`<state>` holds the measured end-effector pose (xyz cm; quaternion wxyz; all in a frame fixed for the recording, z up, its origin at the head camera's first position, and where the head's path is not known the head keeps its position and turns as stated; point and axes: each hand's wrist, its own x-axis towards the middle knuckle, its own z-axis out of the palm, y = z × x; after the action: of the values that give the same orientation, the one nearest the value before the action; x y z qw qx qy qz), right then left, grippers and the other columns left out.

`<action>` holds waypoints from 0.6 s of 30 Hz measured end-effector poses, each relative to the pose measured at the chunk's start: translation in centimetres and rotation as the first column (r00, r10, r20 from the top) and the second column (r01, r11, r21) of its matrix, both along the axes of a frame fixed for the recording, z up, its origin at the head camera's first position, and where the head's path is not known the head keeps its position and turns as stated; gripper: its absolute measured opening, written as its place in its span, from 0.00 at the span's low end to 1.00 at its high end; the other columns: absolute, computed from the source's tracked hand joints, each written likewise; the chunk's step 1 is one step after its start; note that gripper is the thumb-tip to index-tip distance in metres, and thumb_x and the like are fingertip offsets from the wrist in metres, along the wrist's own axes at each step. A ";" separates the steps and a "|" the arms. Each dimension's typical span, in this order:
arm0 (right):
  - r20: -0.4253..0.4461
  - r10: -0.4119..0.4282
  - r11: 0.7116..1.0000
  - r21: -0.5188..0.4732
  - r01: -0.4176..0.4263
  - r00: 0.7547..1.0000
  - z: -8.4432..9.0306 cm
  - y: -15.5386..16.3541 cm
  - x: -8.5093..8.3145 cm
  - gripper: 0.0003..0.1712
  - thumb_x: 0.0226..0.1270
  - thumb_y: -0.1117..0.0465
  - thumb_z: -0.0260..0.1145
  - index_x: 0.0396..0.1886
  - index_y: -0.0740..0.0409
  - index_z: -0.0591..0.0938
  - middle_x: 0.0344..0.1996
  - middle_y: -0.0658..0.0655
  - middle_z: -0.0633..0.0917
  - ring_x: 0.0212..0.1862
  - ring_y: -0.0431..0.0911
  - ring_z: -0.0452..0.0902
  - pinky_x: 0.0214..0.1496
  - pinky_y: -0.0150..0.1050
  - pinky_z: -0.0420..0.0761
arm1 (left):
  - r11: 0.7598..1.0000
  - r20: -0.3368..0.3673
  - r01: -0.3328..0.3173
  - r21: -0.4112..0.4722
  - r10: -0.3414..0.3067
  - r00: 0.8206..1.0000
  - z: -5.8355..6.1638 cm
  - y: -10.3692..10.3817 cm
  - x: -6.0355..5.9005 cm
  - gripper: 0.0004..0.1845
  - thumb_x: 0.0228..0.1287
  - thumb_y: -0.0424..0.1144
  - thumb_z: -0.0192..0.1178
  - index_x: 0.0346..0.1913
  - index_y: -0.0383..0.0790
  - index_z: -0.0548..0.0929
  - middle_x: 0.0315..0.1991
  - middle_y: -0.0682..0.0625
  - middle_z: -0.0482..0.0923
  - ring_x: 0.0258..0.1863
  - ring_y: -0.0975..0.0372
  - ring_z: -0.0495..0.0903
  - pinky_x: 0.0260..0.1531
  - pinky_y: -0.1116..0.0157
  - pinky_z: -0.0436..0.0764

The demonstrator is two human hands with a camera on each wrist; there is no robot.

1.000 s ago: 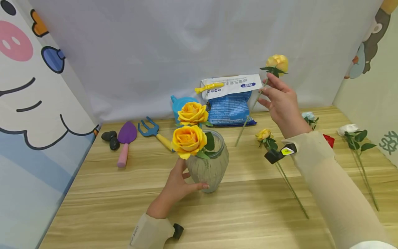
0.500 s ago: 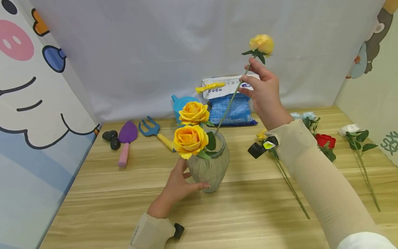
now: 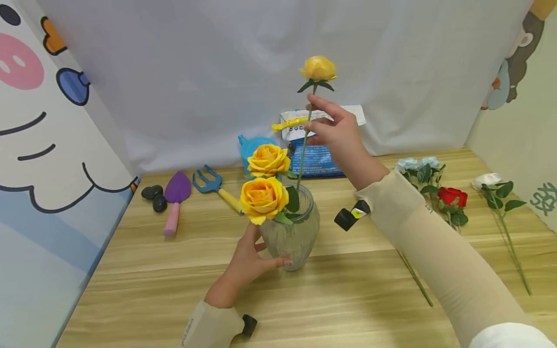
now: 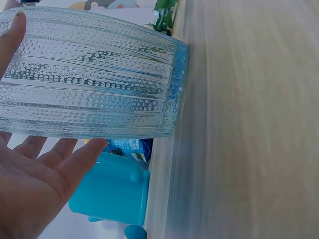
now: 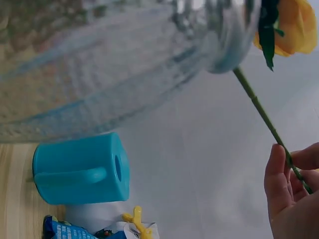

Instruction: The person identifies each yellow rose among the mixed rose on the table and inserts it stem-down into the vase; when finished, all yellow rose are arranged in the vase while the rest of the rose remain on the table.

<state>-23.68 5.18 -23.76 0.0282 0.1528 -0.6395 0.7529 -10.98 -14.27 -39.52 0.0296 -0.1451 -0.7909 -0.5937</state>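
A ribbed clear glass vase (image 3: 302, 237) stands on the wooden table, with two yellow roses (image 3: 263, 199) leaning out over its left side. My left hand (image 3: 241, 266) holds the vase low on its left, thumb across the front; in the left wrist view the fingers lie beneath the glass (image 4: 89, 84). Above and to the right, my right hand (image 3: 341, 135) pinches the stem of another, paler yellow rose (image 3: 319, 68) just below its bloom. That stem (image 5: 259, 107) slants down to the vase mouth, its lower end at or inside the rim; the tip is hidden.
Behind the vase are a light-blue watering can (image 3: 249, 146) and a blue bag (image 3: 319, 162) with a yellow clip (image 3: 287, 124). At left lie black stones (image 3: 152, 192), a purple trowel (image 3: 177, 189) and a blue hand fork (image 3: 211, 183). Pale-blue flowers (image 3: 430, 162), a red rose (image 3: 452, 197) and a white rose (image 3: 487, 181) lie right.
My right hand has carried the pale yellow rose leftward from the right side, first raising it, then bringing it over the vase with the stem more upright. The left hand and vase have stayed put.
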 end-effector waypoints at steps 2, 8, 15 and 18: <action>-0.025 0.035 0.997 0.067 -0.034 0.999 -0.2 -0.4 0.5 0.29 0.61 0.74 0.60 0.63 0.57 0.72 0.52 0.56 0.72 0.37 0.44 0.76 0.31 0.34 0.81 | 1.000 -0.003 -0.001 -0.001 0.001 1.000 0.0 0.0 0.0 0.54 0.37 0.32 0.77 0.69 0.46 0.55 0.65 0.47 0.62 0.62 0.52 0.64 0.49 0.50 0.75; -0.119 0.131 0.971 0.214 -0.104 0.984 -0.9 -1.0 2.1 0.29 0.61 0.74 0.60 0.63 0.58 0.71 0.56 0.57 0.70 0.40 0.47 0.75 0.32 0.38 0.82 | 1.000 0.000 0.001 -0.001 -0.001 1.000 0.0 0.0 -0.1 0.55 0.38 0.34 0.77 0.70 0.48 0.54 0.66 0.48 0.61 0.62 0.51 0.63 0.49 0.49 0.74; -0.193 0.175 0.957 0.262 -0.121 0.965 -2.2 -0.5 3.2 0.26 0.60 0.73 0.63 0.59 0.61 0.74 0.52 0.57 0.76 0.39 0.49 0.77 0.36 0.36 0.80 | 1.000 -0.004 -0.006 -0.003 0.006 1.000 -0.1 0.0 -0.1 0.55 0.37 0.33 0.77 0.69 0.46 0.55 0.66 0.46 0.60 0.62 0.50 0.63 0.49 0.50 0.75; -0.193 0.154 0.956 0.275 -0.097 0.969 -3.0 -0.1 3.7 0.24 0.58 0.72 0.64 0.57 0.62 0.77 0.47 0.55 0.80 0.38 0.46 0.78 0.38 0.35 0.80 | 1.000 -0.017 -0.004 -0.006 0.004 1.000 -0.1 0.0 0.0 0.55 0.37 0.33 0.77 0.69 0.45 0.55 0.66 0.45 0.61 0.62 0.49 0.63 0.48 0.51 0.75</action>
<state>-19.94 5.11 -26.79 0.0275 0.2751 -0.7162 0.6408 -11.02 -14.22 -39.64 0.0371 -0.1485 -0.7928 -0.5899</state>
